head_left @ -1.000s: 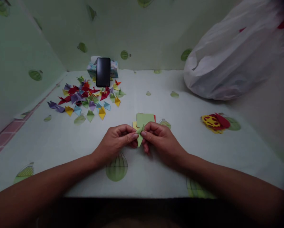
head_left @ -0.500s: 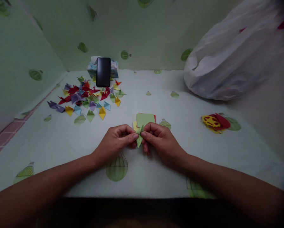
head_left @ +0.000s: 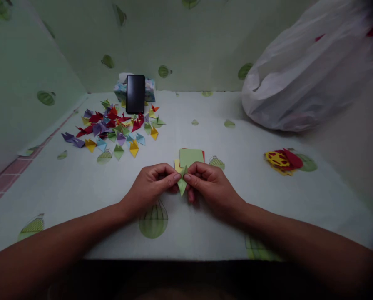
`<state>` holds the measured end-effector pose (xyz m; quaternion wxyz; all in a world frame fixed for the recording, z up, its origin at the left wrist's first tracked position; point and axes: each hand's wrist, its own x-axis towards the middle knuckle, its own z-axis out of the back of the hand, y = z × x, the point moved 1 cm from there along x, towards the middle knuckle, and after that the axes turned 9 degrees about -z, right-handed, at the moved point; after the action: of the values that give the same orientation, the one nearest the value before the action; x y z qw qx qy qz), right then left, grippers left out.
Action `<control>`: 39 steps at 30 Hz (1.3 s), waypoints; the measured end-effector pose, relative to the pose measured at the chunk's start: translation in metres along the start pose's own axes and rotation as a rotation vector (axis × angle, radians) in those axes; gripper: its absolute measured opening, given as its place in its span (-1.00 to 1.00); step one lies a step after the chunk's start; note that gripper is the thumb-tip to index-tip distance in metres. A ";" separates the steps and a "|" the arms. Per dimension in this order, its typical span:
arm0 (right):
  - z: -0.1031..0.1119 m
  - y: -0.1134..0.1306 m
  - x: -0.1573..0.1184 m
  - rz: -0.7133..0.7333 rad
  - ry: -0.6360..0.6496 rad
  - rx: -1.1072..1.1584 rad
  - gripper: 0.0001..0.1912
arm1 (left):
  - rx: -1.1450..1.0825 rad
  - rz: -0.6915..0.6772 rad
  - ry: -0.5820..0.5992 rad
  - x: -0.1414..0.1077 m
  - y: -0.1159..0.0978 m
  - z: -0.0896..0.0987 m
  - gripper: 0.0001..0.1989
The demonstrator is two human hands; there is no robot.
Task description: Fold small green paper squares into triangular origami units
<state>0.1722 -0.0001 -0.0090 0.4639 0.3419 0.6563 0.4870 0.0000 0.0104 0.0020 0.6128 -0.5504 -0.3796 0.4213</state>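
A small folded piece of light green origami paper [head_left: 182,186] is pinched between both hands above the table, one pointed end toward me and the other away. My left hand [head_left: 157,180] grips its left side between thumb and fingers. On the opposite side, my right hand [head_left: 210,180] pinches it the same way, the lower fingers curled beneath. Just beyond the hands lies a stack of square paper sheets [head_left: 192,157], light green on top with red and yellow edges showing. The fingertips behind the folded paper are partly hidden.
Many folded paper cranes [head_left: 111,125] in mixed colours lie at the back left. Behind them a phone [head_left: 135,94] leans on a tissue box [head_left: 120,91]. A large white plastic bag [head_left: 292,83] stands back right, with red and yellow cut-outs [head_left: 282,160] nearer me.
The folded green paper has turned slightly and dipped a little toward me, so its front face shows more. Both hands keep their pinch and have barely shifted.
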 end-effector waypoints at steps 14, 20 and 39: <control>0.000 0.001 0.000 -0.016 0.026 -0.015 -0.79 | 0.056 -0.027 -0.020 -0.001 -0.002 0.000 -0.79; 0.000 0.000 -0.001 0.010 -0.001 -0.077 -0.79 | -0.011 0.010 -0.011 -0.001 0.001 0.001 -0.81; -0.001 -0.003 -0.001 0.012 -0.002 -0.091 -0.79 | 0.012 0.017 -0.005 -0.001 0.002 0.000 -0.79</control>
<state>0.1715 -0.0016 -0.0113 0.4766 0.3251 0.6309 0.5188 -0.0003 0.0096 -0.0004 0.6114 -0.5491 -0.3739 0.4300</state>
